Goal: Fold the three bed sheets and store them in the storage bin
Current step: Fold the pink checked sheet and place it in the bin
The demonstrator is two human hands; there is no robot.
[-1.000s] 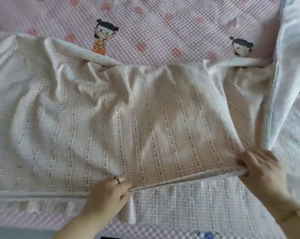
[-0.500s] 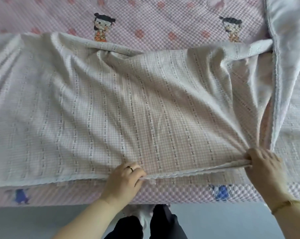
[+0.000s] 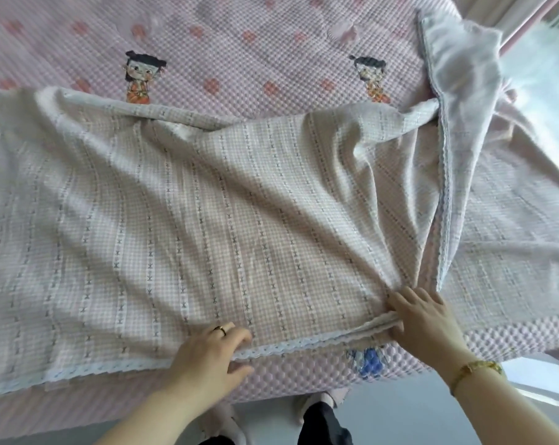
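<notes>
Head view, the only view: checked bed sheet (image 3: 207, 203) lies doubled over across the quilted bed cover (image 3: 239, 43), with its lace hem (image 3: 304, 343) running along the near edge of the bed. The left hand (image 3: 212, 358) pinches the hem in a narrow grip, fingers on top and thumb underneath. The right hand (image 3: 429, 319) lies over the gathered corner with fingers fairly straight and the thumb below the bunch. Whether that is a loose pinch or only a press, cannot tell. The top layer is slack, with diagonal creases fanning from the right hand up toward the far right corner, and the far fold line is wavy. A pale cloth (image 3: 458, 91) with a lace edge drapes over the sheet's right side, touching it; probably another sheet, not sure. Storage bin not in view. Step in hand, by my read: aligning the near edges of a first lengthwise fold, so the task is early. To do it well, match both layers' hems edge to edge, pull sideways between the two hands to take out the slack, then smooth the flat of the palm from hem toward the far fold to chase out creases. Un-bunch the right corner before creasing. Move the pale cloth off first, or it gets trapped in the next fold.
</notes>
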